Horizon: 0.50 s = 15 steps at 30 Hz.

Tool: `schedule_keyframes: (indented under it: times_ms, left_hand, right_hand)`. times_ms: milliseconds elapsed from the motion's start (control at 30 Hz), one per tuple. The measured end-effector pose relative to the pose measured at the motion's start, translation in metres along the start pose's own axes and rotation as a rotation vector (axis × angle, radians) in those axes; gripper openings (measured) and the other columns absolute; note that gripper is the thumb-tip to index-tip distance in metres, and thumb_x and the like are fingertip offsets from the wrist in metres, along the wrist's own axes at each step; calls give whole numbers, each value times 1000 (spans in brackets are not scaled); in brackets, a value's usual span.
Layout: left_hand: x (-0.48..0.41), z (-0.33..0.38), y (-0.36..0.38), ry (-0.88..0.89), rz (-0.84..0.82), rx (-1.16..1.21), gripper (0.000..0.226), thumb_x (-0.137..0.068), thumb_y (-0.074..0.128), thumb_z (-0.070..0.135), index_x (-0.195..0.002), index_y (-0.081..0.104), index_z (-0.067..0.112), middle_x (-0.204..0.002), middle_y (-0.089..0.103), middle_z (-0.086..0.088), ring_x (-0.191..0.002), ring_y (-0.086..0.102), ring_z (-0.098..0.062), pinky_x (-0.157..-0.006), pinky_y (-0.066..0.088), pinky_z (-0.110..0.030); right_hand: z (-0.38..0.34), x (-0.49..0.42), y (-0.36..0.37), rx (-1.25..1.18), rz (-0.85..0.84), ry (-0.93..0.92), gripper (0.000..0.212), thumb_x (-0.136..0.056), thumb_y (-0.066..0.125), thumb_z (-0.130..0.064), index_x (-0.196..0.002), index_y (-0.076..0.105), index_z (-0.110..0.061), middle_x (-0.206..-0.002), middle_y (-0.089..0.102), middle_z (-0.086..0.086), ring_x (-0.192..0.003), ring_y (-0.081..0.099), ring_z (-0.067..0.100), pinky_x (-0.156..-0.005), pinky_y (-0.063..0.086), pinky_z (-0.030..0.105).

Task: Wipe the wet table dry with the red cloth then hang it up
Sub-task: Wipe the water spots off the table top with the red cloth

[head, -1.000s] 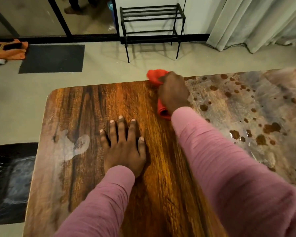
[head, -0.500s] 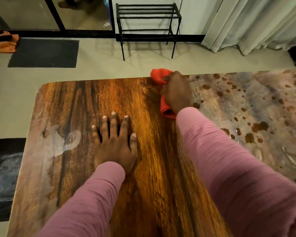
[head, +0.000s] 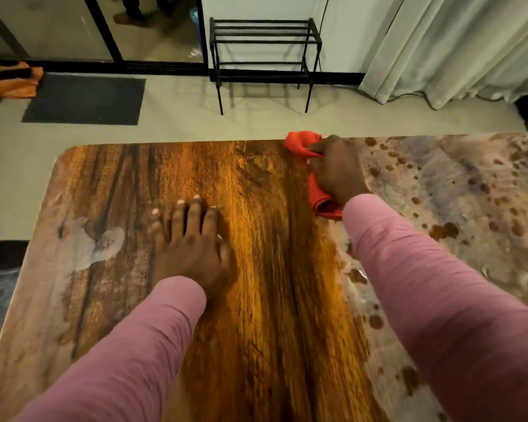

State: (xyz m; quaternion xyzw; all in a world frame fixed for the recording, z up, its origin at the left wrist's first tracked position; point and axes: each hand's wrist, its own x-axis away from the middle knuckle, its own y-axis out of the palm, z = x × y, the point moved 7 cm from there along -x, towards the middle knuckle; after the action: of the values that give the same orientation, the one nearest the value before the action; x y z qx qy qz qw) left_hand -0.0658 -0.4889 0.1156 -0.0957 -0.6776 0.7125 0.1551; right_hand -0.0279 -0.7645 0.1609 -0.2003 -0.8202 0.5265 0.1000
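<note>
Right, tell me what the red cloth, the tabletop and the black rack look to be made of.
The red cloth: soft matt fabric, perhaps microfibre; it bunches into folds. The tabletop: wood-grain surface with a sheen; solid wood or printed laminate, cannot tell. The black rack: probably painted metal, given its thin straight bars and legs.

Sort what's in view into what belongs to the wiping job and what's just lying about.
Job: red cloth, gripped by the right hand; wet table, left hand flat on it; black rack, perhaps for hanging.
Lying about: dark floor mat; orange fabric; curtain.
</note>
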Motion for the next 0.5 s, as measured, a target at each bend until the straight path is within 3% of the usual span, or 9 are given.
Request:
schedule_keyframes:
  times_ms: [33,67,167,233,267,300,367,433,500]
  left_hand:
    - [-3,10,-5,17,22,1,65,-82,21,46,-139,41,22,-157,26,-10,-144,15,-34,-115,2,-57]
    - [-7,23,-9,38,43,20,63,-81,22,44,-136,42,23,-156,27,-9,-144,16,-33,-115,2,-56]
    - [-12,69,-8,128,60,96,61,-87,17,40,-140,39,23,-157,27,-8,-146,16,-31,-118,6,-54]
    - [-12,91,-1,128,56,116,57,-92,19,38,-143,37,22,-158,26,-8,-147,15,-31,-118,5,-52]
    - [-11,98,3,116,52,124,55,-94,21,36,-145,36,22,-158,25,-9,-147,15,-31,-118,4,-52]
    - [-10,104,6,107,46,133,54,-95,22,34,-146,34,22,-159,23,-9,-147,14,-31,-118,3,-51]
    - [-10,108,11,99,39,163,56,-94,19,33,-147,32,22,-160,20,-8,-147,12,-29,-119,1,-48]
    - [-11,105,14,86,43,203,59,-92,16,34,-147,31,22,-160,19,-7,-148,9,-29,-120,1,-46]
    - [-10,103,15,97,41,203,60,-92,12,35,-149,27,23,-161,16,-6,-149,6,-28,-120,0,-46]
  right_hand:
    - [13,3,-9,-40,61,63,28,-88,51,-4,-110,67,-8,-91,66,17,-62,63,12,-45,38,25]
    - [26,4,-16,-102,136,136,29,-85,46,2,-104,66,-7,-83,63,13,-57,61,12,-38,31,31]
    - [30,3,-19,-35,244,239,29,-81,42,2,-88,65,-14,-67,55,-4,-48,49,5,-30,27,20]
    - [10,3,-15,-22,246,171,22,-83,52,-3,-88,68,-17,-69,54,-8,-51,41,3,-40,29,8]
    - [0,3,-8,-22,206,103,21,-84,56,-5,-94,70,-17,-76,60,-5,-56,50,8,-49,36,8]
    - [-7,2,0,-8,155,20,24,-83,59,-7,-102,70,-15,-89,66,1,-71,60,17,-61,45,17]
    - [-4,-3,11,56,25,-91,32,-85,59,-13,-117,66,-15,-113,65,8,-101,60,25,-85,49,31]
    - [22,-13,3,63,8,-28,33,-88,57,-17,-121,63,-15,-116,63,8,-102,61,25,-88,50,34]
    - [57,-22,-18,44,118,130,32,-88,56,-13,-119,64,-17,-113,66,10,-96,64,27,-82,50,31]
